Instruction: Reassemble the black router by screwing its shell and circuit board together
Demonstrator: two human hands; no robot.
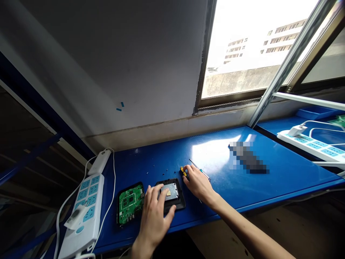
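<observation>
My left hand (pixel 155 212) is over a black plastic casing (pixel 181 202), fingers spread, with the fingertips at a silver metal plate (pixel 174 190) inside it. A small tan pad sits on that plate. Just right of the casing, my right hand (pixel 198 184) has its fingers closed around a yellow-and-black screwdriver handle (pixel 183 171); the palm hides much of the tool. Beyond that hand lies a second screwdriver with a blue handle (pixel 207 176) and a thin shaft. To the left, a green circuit board (pixel 129 203) rests in a black shell, partly behind my left hand.
Tiny dark screws (pixel 163 174) are scattered behind the casing on the blue table (pixel 167 154). At left stands a white power strip (pixel 93 216) with cables. A pixelated dark object (pixel 250 158) lies at right. Another power strip (pixel 312 142) is beyond a metal post (pixel 280 72).
</observation>
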